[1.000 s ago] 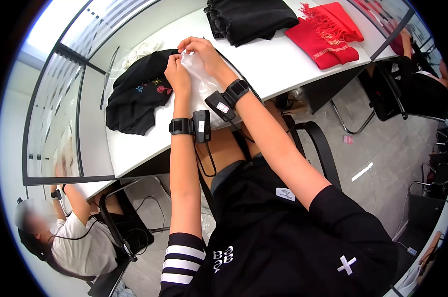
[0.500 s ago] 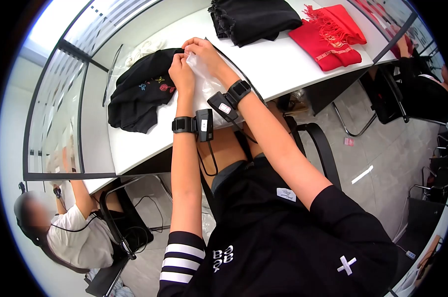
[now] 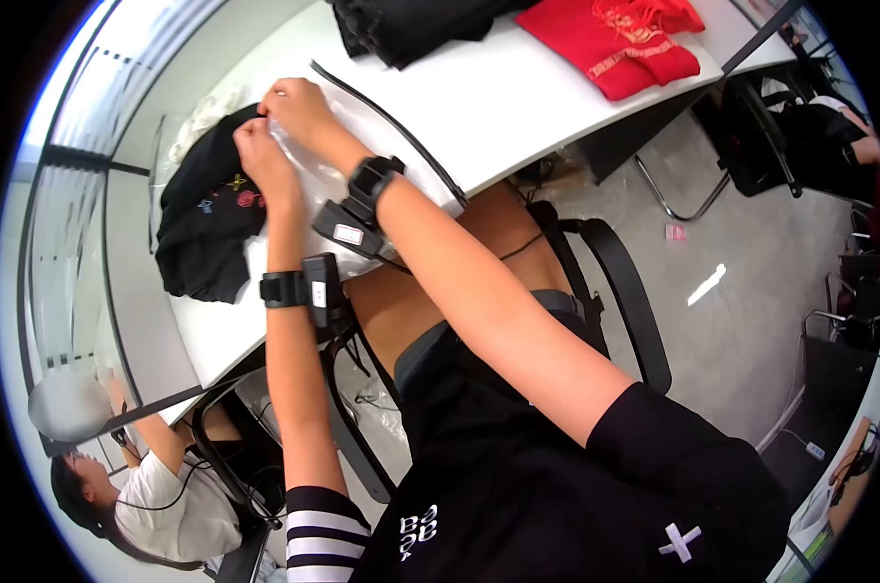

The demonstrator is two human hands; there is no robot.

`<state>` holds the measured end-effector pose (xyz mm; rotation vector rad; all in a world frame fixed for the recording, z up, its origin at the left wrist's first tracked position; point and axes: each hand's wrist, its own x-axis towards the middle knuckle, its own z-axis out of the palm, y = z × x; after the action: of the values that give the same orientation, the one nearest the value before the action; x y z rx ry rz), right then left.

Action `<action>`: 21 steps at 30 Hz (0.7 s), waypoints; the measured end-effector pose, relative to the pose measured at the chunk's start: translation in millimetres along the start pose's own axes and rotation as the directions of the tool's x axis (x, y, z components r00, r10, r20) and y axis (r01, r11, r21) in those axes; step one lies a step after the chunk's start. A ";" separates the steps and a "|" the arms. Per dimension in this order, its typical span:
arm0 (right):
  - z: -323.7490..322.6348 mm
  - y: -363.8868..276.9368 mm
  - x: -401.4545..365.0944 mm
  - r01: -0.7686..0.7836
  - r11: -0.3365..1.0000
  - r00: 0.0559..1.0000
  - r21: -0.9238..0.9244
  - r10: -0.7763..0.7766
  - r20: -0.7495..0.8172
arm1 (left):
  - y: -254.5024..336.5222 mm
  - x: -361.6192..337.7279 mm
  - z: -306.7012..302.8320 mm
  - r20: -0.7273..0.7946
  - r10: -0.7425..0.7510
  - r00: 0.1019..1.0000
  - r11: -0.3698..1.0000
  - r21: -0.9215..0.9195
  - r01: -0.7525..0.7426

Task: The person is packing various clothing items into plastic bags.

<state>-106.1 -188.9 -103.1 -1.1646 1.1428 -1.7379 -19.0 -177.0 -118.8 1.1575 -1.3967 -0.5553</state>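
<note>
My left hand point(image 3: 265, 160) and my right hand point(image 3: 302, 109) are close together over the white desk, fingers pinched at the upper edge of a clear plastic bag point(image 3: 316, 180). The bag hangs down below them toward the desk's front edge, partly behind my right forearm. Just left of my hands, a black cloth point(image 3: 202, 255) with small embroidered coloured flowers lies bunched, its top end beside my fingers. Exactly how the fingertips grip the plastic is hard to see.
A folded black fringed cloth point(image 3: 416, 24) and a red fringed scarf point(image 3: 615, 49) lie farther back on the desk point(image 3: 489, 131). A thin black cord point(image 3: 391, 126) curves beside the bag. Another person point(image 3: 178, 505) sits at lower left; chairs stand on the right.
The view has shifted, so the desk and cloths appear lower or farther left. My hands stay at the bag's edge, now nearer the top of the embroidered cloth.
</note>
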 end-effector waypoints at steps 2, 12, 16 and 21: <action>6.7 2.5 6.2 -0.005 0.999 0.999 -0.052 0.003 -0.032 | -1.8 9.0 -1.5 -0.011 -0.052 0.999 0.997 -0.052 0.051; 2.8 13.7 39.5 0.004 0.995 1.000 -0.102 -0.005 -0.016 | 3.7 35.9 11.2 0.133 0.112 0.985 0.993 -0.051 -0.106; 32.2 87.3 51.4 0.635 0.651 0.652 -0.416 -0.740 -0.163 | -80.7 61.8 -10.5 0.299 0.428 0.853 0.899 -0.041 -0.437; 4.9 24.4 46.8 0.136 0.856 0.990 -0.499 -0.096 0.105 | -55.9 50.3 -12.1 0.295 0.398 0.869 0.909 0.000 -0.416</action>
<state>-113.9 -240.7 -111.7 -1.6276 1.5666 -1.4997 18.6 -239.3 -141.3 0.8111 -1.8656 -0.3861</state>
